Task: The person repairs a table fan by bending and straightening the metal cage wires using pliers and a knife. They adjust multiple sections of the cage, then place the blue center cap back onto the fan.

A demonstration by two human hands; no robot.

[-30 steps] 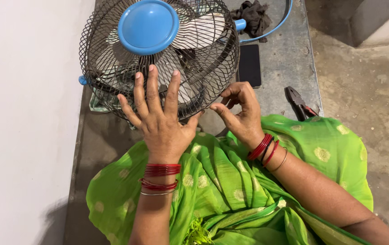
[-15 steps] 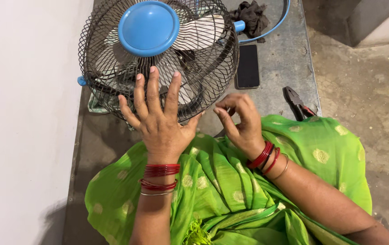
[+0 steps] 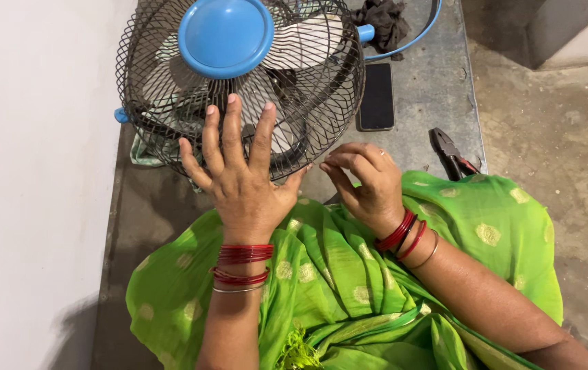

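Left hand (image 3: 242, 181) splayed flat on fan grille (image 3: 239, 89), right fingers (image 3: 349, 168) pinched beside it; could snag between wires.

One dark phone screen, nothing else of the kind.

A smartphone (image 3: 377, 96) lies flat on the grey worktop (image 3: 431, 82), face up, just right of the fan's wire guard (image 3: 335, 103) and close to its rim. It is a slim upright rectangle with rounded corners, its screen black and unlit, with a faint sheen. No packages, labels or signs show anywhere in the view.
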